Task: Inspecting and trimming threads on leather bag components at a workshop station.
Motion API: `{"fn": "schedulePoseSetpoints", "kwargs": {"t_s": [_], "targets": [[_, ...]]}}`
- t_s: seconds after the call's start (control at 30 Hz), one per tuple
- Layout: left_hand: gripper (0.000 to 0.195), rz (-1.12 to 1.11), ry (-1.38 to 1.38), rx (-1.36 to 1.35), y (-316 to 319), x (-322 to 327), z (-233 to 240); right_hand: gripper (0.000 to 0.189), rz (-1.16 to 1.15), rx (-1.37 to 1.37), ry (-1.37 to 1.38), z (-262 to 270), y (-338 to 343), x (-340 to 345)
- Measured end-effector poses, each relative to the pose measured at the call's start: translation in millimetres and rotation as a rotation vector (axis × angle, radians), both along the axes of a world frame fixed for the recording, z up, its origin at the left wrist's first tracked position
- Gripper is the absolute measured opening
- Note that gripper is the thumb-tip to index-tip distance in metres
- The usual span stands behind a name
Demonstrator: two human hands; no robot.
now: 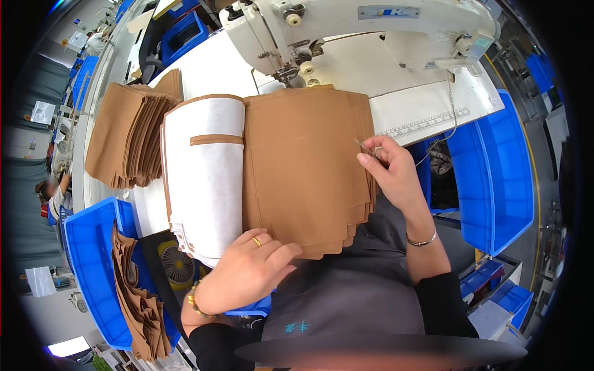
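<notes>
A stack of brown sheet pieces (301, 167), fabric or leather-like, lies before me at the sewing machine (287, 41). On its left part the top pieces are folded over, showing a white backing (204, 185) with a narrow brown strip. My left hand (255, 264), with a ring and a beaded bracelet, rests on the near edge of the stack where white meets brown. Over the right edge of the stack, my right hand (392, 169) holds a small pointed metal tool (364, 146), possibly thread snips, partly hidden by the fingers.
Another thick stack of brown pieces (132, 134) lies at the left of the white table. A blue bin (88, 264) at lower left holds more brown pieces (139, 301). Blue bins (506, 176) stand at right. A small fan (176, 264) is below the table edge. A person (58, 195) sits far left.
</notes>
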State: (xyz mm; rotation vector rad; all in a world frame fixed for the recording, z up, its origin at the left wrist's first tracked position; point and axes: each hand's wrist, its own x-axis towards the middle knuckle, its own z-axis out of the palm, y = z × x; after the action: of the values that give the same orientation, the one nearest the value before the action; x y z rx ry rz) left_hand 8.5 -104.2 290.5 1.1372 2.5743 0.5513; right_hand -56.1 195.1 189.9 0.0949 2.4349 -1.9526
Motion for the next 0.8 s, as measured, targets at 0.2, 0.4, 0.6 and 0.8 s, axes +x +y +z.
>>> {"fn": "schedulePoseSetpoints", "kwargs": {"t_s": [0.2,0.4,0.6,0.8], "targets": [[0.062,0.061,0.306,-0.211,20.7,9.3,-22.6,0.025,0.149,-0.079,-0.122,3.3,8.1,4.3],[0.076,0.129,0.314,-0.102,26.2,15.6,-28.8,0.033,0.222,-0.361,-0.054,28.5,-8.2,3.6],[0.042,0.37,0.622,0.126,2.2,22.8,-22.4,0.024,0.377,-0.638,-0.008,78.6,-40.9,-8.3],[0.054,1.153,0.642,0.743,-51.3,30.9,-42.2,0.022,0.451,-0.448,0.126,65.3,-48.7,-13.3]]}}
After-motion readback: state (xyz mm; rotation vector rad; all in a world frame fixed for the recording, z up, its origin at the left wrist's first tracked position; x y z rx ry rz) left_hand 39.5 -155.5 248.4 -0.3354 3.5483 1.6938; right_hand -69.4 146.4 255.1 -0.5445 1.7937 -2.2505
